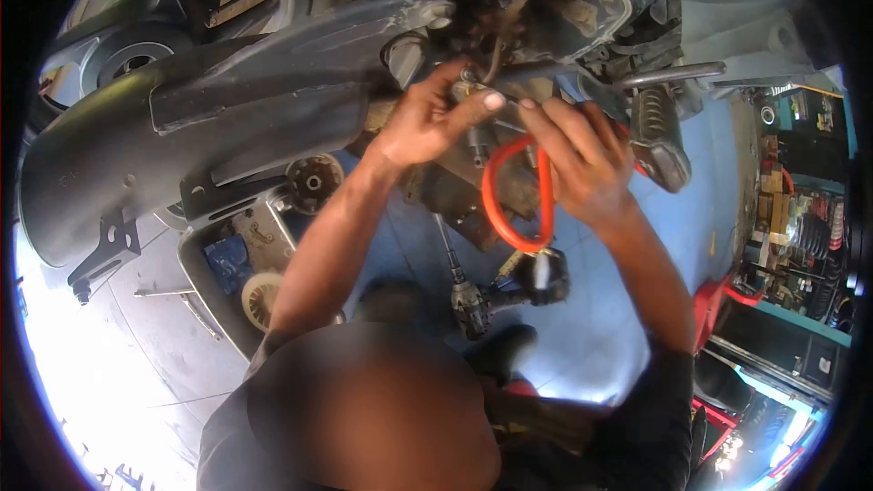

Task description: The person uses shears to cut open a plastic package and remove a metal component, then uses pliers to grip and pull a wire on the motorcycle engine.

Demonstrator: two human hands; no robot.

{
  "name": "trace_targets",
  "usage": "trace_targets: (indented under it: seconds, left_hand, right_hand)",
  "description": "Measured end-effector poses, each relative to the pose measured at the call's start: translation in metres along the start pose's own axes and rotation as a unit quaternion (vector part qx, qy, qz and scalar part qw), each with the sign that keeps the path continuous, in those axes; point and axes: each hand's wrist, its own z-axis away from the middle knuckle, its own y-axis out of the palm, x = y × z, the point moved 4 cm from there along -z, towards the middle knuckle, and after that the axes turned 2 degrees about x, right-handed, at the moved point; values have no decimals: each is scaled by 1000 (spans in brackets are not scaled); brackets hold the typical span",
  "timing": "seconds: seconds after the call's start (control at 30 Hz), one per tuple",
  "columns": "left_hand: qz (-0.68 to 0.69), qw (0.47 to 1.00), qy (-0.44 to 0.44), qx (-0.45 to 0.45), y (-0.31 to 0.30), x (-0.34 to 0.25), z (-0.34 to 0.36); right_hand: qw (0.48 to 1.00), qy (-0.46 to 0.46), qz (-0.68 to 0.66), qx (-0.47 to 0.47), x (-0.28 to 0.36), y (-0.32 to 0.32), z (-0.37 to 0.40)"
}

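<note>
My left hand [423,118] is closed, its thumb and fingers pinching a small metal fitting [467,87] beneath the engine. Under that thumb hangs a short dark cylindrical piece [478,147]. Close beside it, my right hand [587,155] has its fingers curled around an orange-red tube [491,195], which hangs below them in a loop. More of the tube shows red past the knuckles. The two hands' fingertips nearly meet, and what lies between them is partly hidden. Just above is the greasy motorcycle engine [582,14]; the black exhaust muffler [255,100] stretches away left.
On the blue floor lie a power impact tool [470,305] with a long extension and its black battery [546,277]. A grey tray [205,259] of parts stands left, with wrenches [186,305] beside it. A footpeg [662,141] juts out right; shelves [814,218] line the far right.
</note>
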Motion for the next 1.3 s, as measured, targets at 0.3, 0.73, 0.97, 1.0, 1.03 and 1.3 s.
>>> trace_targets:
  seconds: [0.3,0.73,0.97,1.0,1.03,1.3]
  left_hand:
    - [2,999,-2,37,0,-1,0]
    - [30,998,57,13,5,0,-2]
    - [8,999,32,5,4,5,-3]
    - [1,998,59,2,4,4,-4]
    - [-5,996,85,-1,5,2,-4]
    - [-32,996,86,-9,6,0,-2]
  right_hand:
    - [998,-17,-53,-12,-6,1,-1]
    - [999,-5,7,39,0,-4,-2]
    - [999,-12,27,40,2,-5,-4]
    - [999,-12,28,40,3,-6,-4]
    - [998,-9,25,49,3,-7,-5]
    - [997,-4,40,64,7,-12,-8]
